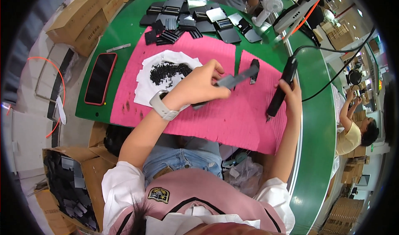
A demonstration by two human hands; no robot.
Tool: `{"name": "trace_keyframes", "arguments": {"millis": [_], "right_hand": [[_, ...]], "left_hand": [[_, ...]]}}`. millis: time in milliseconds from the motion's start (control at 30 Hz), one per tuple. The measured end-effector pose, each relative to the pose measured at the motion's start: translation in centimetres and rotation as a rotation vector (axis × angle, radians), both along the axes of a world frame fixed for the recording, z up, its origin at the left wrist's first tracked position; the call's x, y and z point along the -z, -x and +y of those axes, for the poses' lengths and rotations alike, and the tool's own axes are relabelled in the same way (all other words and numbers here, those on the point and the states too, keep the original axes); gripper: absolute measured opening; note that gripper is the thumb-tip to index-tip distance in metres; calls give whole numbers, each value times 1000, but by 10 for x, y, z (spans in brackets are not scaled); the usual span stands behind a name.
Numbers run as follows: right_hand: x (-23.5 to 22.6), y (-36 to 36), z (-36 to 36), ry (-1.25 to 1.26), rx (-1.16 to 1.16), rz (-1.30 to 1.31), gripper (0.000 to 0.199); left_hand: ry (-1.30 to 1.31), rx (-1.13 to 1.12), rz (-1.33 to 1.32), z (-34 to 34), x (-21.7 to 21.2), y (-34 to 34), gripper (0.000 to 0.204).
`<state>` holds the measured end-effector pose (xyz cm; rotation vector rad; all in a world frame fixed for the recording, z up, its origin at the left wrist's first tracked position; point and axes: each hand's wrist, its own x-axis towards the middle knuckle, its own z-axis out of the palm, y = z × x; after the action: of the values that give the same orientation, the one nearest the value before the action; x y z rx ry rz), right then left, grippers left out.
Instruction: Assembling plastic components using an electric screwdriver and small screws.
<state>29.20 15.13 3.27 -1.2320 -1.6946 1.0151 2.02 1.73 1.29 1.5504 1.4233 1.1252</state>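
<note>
The fingers of the left hand (199, 85) are closed around a flat grey plate (239, 77), holding it above the pink mat (232, 122). The right hand (292, 97) grips a black electric screwdriver (282, 89), its tip pointing down at the mat. Small black screws (168, 72) lie on white paper (143, 89) near the left hand, on the green desk (316, 122).

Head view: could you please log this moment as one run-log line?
left hand: holds grey flat part | right hand: grips black electric screwdriver, tip down | surface: pink mat | nearby: small black screws on white sheet
</note>
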Motion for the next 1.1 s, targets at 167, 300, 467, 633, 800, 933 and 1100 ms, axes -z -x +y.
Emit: {"name": "trace_keyframes", "arguments": {"millis": [167, 300, 467, 633, 800, 933, 1100], "right_hand": [[-5, 23, -35, -942, 147, -651, 48], [-26, 76, -91, -1061, -669, -590, 44], [-28, 118, -119, -1143, -960, -465, 18], [-31, 126, -135, -1279, -1062, -409, 33], [-36, 118, -140, -1152, -970, -120, 21], [-7, 130, -136, -1177, -972, -330, 6], [3, 149, -132, -1068, -997, -376, 12]], "left_hand": [[27, 100, -850, -15, -5, 12, 35], [-96, -29, -496, -29, -3, 12, 33], [-216, -209, 54, -69, 1, 25, 29], [-300, -449, 31, -133, -2, 49, 29], [-461, -1255, -602, -274, 75, 117, 26], [-707, -2105, -877, -488, 199, 110, 20], [-189, -2780, -889, -689, 312, -33, 50]]}}
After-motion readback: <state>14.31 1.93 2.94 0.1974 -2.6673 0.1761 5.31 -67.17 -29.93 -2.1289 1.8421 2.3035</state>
